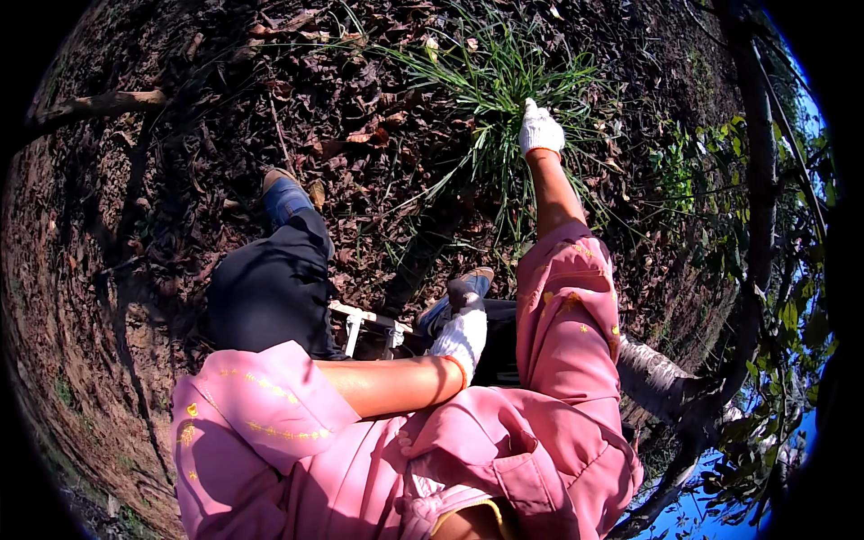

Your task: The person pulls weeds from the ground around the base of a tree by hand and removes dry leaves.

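Note:
A clump of long green grass (pixel 503 74) grows out of the leaf litter before me. My right hand (pixel 542 129), in a white knit glove with an orange cuff, is at the middle of the clump with its fingers curled. Whether blades are caught in it is hidden by the hand itself. My left hand (pixel 466 332) wears a matching glove, soiled grey at the fingertips. It lies across my body near my right leg, over a blue shoe (pixel 472 282). I cannot tell whether it holds anything.
Dry brown leaves (pixel 378 101) cover the ground. A low frame (pixel 368 316) with pale legs stands between my legs. To the right are a pale-barked trunk (pixel 651 378), a dark branch (pixel 759 169) and leafy green shoots (pixel 675 169). A stick (pixel 101 106) juts in at left.

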Demonstrator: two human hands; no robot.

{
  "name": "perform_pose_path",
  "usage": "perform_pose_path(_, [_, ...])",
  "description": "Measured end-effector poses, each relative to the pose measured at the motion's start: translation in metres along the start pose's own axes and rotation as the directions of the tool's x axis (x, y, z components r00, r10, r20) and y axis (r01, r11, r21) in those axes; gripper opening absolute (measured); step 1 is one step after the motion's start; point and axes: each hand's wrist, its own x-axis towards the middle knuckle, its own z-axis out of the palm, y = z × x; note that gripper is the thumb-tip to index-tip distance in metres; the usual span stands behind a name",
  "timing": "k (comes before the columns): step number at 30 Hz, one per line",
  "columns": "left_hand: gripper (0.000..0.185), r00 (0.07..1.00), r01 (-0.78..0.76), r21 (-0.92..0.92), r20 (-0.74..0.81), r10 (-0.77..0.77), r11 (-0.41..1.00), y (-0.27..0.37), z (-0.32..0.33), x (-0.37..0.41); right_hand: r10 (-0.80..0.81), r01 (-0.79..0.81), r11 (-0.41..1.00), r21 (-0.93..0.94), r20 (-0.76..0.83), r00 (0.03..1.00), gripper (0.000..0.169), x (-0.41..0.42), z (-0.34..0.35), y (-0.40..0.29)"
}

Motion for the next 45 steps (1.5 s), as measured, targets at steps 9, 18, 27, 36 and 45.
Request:
perform_pose_path(9, [0.039,0.992,0.129,-0.121,0.032,-0.126,0.984,0.033,0.015,0.031,-0.061,0.029,0.962,0.271,0.111,0.992,0.022,-0.036,0.034,0.002])
perform_pose_path(18, [0.041,0.987,0.146,0.053,-0.072,-0.142,0.988,0.03,0.021,0.02,-0.282,0.211,0.889,0.406,0.125,0.951,0.024,-0.077,0.025,-0.015])
perform_pose_path(27, [0.049,0.989,0.051,0.013,-0.14,-0.049,0.999,0.033,0.03,0.014,-0.147,0.181,0.954,0.238,-0.153,0.977,0.024,-0.058,0.025,0.009])
perform_pose_path(36, [0.046,0.993,0.048,-0.052,-0.108,-0.053,0.998,0.008,0.022,-0.003,-0.003,0.013,0.999,-0.045,0.221,0.975,0.075,-0.023,0.036,0.028])
perform_pose_path(45, [0.043,0.988,0.058,-0.007,-0.145,-0.058,0.998,0.001,0.019,-0.002,-0.031,-0.008,0.963,0.268,0.143,0.989,0.022,-0.022,0.106,0.071])
